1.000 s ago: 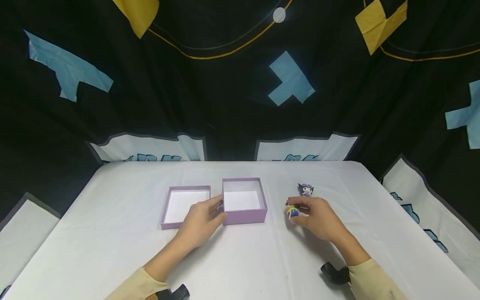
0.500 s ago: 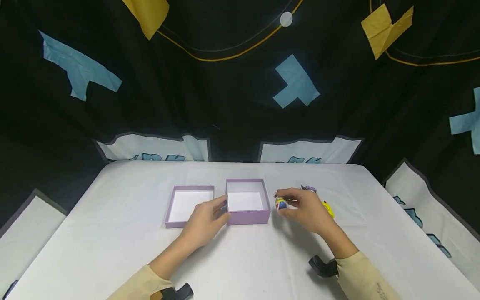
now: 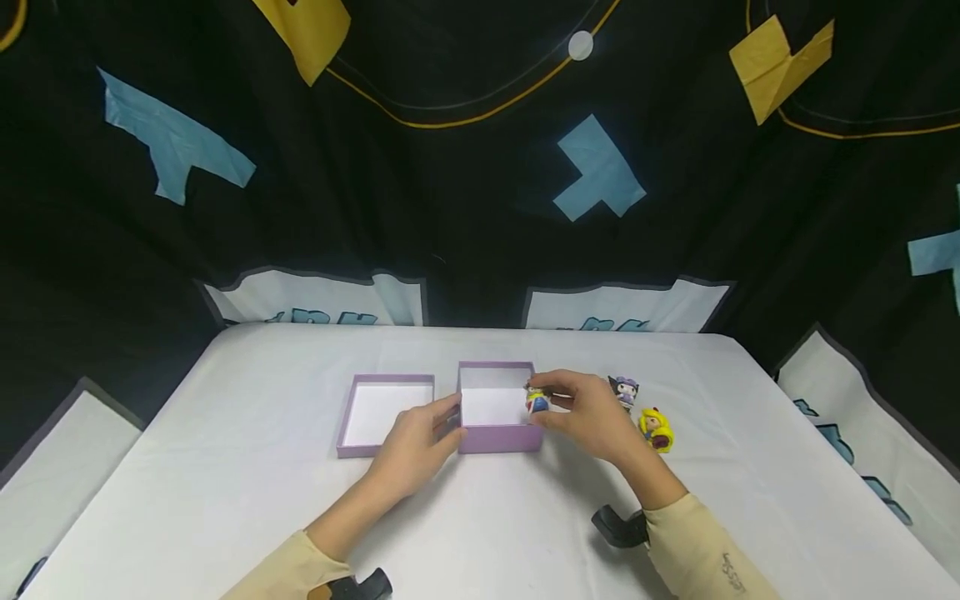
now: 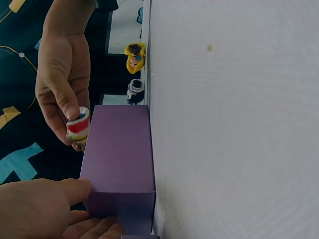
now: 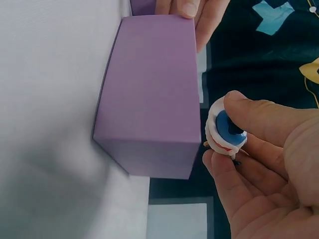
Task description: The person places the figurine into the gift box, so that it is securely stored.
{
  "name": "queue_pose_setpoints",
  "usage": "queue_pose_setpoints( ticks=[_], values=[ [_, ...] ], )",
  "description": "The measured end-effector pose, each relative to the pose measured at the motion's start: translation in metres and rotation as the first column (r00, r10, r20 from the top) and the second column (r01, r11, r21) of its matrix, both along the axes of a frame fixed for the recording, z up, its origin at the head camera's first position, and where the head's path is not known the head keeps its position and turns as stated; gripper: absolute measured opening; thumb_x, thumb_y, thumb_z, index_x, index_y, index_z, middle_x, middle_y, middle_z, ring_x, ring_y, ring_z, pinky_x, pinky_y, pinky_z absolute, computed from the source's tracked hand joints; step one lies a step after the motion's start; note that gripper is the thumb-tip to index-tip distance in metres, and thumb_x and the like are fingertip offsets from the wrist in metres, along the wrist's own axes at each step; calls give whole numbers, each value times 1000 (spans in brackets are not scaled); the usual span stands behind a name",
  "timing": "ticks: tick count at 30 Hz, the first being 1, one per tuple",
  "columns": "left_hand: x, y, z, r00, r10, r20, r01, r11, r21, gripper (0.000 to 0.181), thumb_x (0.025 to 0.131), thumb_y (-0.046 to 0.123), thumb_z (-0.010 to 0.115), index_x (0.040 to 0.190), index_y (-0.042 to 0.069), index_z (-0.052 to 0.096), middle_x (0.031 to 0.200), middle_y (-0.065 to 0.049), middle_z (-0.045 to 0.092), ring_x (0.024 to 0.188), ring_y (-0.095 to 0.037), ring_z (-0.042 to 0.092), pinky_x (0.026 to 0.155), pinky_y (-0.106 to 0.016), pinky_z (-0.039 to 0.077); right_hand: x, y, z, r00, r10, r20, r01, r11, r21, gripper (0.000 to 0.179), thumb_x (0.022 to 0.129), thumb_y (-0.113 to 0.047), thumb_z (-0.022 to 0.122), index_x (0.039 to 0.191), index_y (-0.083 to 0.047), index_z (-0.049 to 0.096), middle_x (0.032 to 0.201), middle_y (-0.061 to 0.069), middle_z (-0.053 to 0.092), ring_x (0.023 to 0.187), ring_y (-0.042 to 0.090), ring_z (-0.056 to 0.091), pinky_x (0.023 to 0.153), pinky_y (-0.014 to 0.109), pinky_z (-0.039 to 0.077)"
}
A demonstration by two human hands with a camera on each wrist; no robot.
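Right hand (image 3: 596, 417): thumb and fingers pinch a small figurine (image 3: 537, 401), multicolored, with yellow, blue, white and red parts. Figurine is at the right side of the purple box (image 3: 498, 440); both wrist views put it just above the rim at the open top. Can't tell if it touches the rim. In the right wrist view its rounded blue-and-white end faces the camera, thumb on one side, fingers on the other.

Left hand (image 3: 422, 442): fingers loosely extended, not wrapped round anything, touching the left side of the box; thumb by the front left corner. Box sits upright on the tabletop (image 3: 247, 500), open side up, white inside.

Shallow tray (image 3: 385, 412), purple rim and white inside, lies flat left of the box, near it, partly behind the left hand. Two more figurines on the tabletop, right of the box: a dark figurine (image 3: 624, 391) with a white face and purple top, just beside the right hand, and a yellow figurine (image 3: 657, 430) nearer the person, by the right wrist. The two are near each other.

Tan sleeves (image 3: 708, 554) on both arms, black device (image 3: 621, 527) at each wrist. Behind the tabletop: black curtain (image 3: 450, 200) with light blue shapes (image 3: 601, 168), yellow shapes and a white dot.
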State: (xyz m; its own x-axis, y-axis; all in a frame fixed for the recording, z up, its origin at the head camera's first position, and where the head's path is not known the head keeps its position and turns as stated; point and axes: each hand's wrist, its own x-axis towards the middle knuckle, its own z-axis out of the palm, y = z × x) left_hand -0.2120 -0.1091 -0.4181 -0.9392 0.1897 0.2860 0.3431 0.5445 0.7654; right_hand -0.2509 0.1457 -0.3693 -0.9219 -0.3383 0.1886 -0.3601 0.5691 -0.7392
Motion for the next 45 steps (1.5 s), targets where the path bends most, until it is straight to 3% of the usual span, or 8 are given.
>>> queue_pose_setpoints(
  ticks=[13,21,34,45],
  values=[
    [-1,3,0,1000,-5,-14,5,1000,-4,51,91,12,69,137,-3,52,134,-16,57,121,-25,56,98,-36,49,-9,-23,-7,1000,-1,9,1,1000,7,39,74,-5,85,110,-11,71,110,-2,68,108,19,65,91,32,54],
    [-1,4,1,1000,-4,-25,3,1000,-28,51,91,15,69,136,-2,53,131,-16,59,120,-26,57,98,-38,49,-17,-32,-11,998,64,20,-63,998,-10,40,73,-2,84,110,-8,70,112,3,68,109,23,65,91,33,54],
    [0,2,1,999,5,-47,-7,998,-59,51,91,17,69,136,-2,54,127,-14,62,120,-26,57,100,-41,48,-33,-60,-11,991,123,48,-130,973,189,35,70,-12,88,101,-15,72,99,-3,70,92,14,66,86,33,57],
    [2,-1,1,999,1,-42,-3,999,-53,51,91,15,68,136,-3,53,126,-14,62,121,-25,56,100,-41,48,-38,-80,-11,970,209,124,-235,937,259,25,72,0,84,91,-10,72,89,-2,70,86,14,67,77,29,58]
  ],
)
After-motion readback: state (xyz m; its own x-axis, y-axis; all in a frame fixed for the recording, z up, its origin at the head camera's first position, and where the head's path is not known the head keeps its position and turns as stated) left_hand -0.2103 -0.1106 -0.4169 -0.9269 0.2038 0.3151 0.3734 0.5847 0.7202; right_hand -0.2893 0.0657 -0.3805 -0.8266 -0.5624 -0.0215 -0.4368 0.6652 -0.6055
